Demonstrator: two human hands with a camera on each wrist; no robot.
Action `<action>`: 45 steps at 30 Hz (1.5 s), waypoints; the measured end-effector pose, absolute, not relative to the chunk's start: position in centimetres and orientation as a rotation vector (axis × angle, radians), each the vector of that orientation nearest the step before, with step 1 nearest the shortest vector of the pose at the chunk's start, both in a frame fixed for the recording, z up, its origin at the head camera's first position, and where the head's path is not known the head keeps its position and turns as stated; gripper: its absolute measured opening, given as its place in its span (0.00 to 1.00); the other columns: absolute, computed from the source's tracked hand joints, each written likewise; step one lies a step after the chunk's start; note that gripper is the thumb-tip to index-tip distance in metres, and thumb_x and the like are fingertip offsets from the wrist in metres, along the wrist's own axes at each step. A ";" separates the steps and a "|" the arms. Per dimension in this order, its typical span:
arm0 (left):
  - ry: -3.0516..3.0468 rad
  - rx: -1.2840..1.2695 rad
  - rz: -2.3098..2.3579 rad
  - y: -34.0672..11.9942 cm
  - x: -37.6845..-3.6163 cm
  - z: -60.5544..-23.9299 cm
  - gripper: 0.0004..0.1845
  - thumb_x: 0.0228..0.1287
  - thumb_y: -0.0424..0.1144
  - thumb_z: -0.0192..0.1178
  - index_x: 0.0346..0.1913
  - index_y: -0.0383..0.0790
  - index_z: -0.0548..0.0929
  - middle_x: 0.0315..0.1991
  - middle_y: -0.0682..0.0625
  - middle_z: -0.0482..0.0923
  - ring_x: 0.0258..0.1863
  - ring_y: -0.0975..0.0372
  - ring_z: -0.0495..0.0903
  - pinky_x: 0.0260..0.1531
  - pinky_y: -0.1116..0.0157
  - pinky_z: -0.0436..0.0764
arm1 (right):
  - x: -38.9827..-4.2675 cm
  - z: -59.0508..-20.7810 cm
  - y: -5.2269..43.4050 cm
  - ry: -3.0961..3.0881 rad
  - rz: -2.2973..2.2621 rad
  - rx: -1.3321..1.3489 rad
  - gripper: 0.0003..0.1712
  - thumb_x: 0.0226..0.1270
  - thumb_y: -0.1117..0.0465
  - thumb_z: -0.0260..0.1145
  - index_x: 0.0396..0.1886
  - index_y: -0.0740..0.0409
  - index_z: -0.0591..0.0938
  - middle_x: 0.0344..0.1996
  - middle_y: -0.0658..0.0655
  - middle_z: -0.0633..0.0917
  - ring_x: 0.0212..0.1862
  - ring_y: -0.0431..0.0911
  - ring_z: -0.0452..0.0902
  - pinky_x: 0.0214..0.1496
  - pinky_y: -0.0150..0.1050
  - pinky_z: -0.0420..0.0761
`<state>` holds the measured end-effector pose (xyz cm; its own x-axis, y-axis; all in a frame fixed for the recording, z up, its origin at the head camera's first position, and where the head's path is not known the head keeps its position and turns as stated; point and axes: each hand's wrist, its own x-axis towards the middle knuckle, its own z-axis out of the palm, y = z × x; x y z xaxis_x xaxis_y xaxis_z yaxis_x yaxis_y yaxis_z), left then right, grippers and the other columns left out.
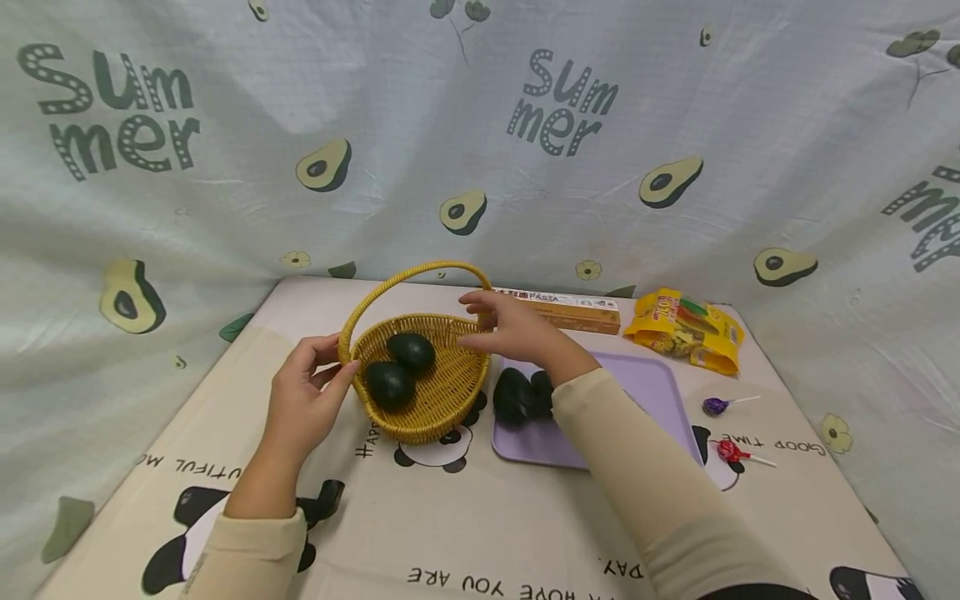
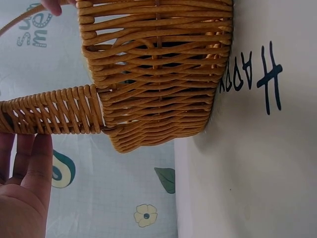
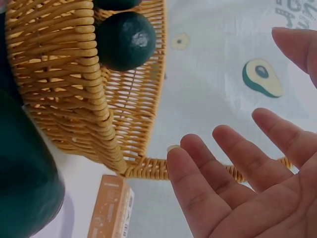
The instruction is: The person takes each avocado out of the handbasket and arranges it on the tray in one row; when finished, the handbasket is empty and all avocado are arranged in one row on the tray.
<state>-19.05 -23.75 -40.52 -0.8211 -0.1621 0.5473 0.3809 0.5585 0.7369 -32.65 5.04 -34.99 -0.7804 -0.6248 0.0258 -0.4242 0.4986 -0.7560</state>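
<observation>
A yellow wicker basket (image 1: pixel 422 429) with an arched handle holds two dark green avocados (image 1: pixel 390 386). My left hand (image 1: pixel 306 400) pinches the left foot of the handle between thumb and fingers; in the left wrist view its fingertips (image 2: pixel 40 148) meet the wicker, while the thumb is out of sight. Over the basket's right rim, my right hand (image 1: pixel 517 329) has its fingers spread beside the other foot of the handle, holding nothing. More dark avocados (image 1: pixel 513 398) lie on a lilac tray (image 1: pixel 660 392) right of the basket, partly hidden by the right forearm.
Behind the tray lies a long pasta box (image 1: pixel 577 315), with a yellow snack bag (image 1: pixel 686 331) to its right. A purple lollipop (image 1: pixel 716 406) and a red lollipop (image 1: pixel 729 451) lie right of the tray. A printed curtain (image 1: pixel 420 108) hangs at the table's back.
</observation>
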 end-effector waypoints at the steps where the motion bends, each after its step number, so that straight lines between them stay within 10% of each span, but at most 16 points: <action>1: -2.219 -0.178 -1.243 -23.7 -19.1 -40.6 0.20 0.67 0.27 0.66 0.60 0.34 0.77 0.53 0.44 0.81 0.51 0.69 0.81 0.52 0.77 0.83 | -32.8 -35.0 4.9 2.496 -1.142 -0.892 0.41 0.63 0.46 0.76 0.74 0.45 0.71 0.70 0.56 0.76 0.66 0.56 0.76 0.62 0.52 0.85; 11: -2.226 -0.191 -1.261 -23.5 -19.4 -40.7 0.21 0.67 0.27 0.66 0.61 0.36 0.77 0.54 0.46 0.81 0.53 0.52 0.82 0.53 0.74 0.84 | -33.6 -35.0 3.2 2.421 -1.110 -0.852 0.41 0.65 0.49 0.75 0.75 0.48 0.70 0.72 0.59 0.73 0.68 0.61 0.75 0.66 0.53 0.82; 26: -2.237 -0.165 -1.242 -23.8 -19.3 -40.6 0.21 0.67 0.28 0.67 0.61 0.36 0.77 0.54 0.42 0.81 0.51 0.75 0.78 0.53 0.76 0.83 | -34.5 -34.7 0.2 2.441 -0.882 -0.916 0.37 0.67 0.49 0.72 0.73 0.51 0.73 0.70 0.61 0.76 0.72 0.55 0.72 0.71 0.54 0.77; 38: -2.236 -0.187 -1.267 -23.7 -19.4 -40.5 0.22 0.67 0.27 0.66 0.62 0.36 0.76 0.54 0.41 0.80 0.53 0.57 0.82 0.52 0.80 0.81 | -34.9 -34.8 -1.6 2.434 -0.796 -0.900 0.37 0.66 0.48 0.73 0.73 0.49 0.74 0.69 0.59 0.77 0.70 0.53 0.73 0.71 0.52 0.78; 45: -2.245 -0.171 -1.248 -23.9 -18.9 -40.4 0.22 0.66 0.26 0.67 0.61 0.36 0.77 0.53 0.42 0.81 0.50 0.74 0.79 0.51 0.80 0.81 | -35.4 -35.5 -2.6 2.409 -0.786 -0.905 0.37 0.66 0.47 0.73 0.73 0.48 0.74 0.68 0.59 0.77 0.69 0.52 0.73 0.70 0.50 0.79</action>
<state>-18.93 -23.93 -40.45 -0.8351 -0.1541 0.5281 0.3671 0.5588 0.7436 -35.38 -2.61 -35.48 -0.6849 -0.6995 -0.2038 -0.4448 0.6230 -0.6435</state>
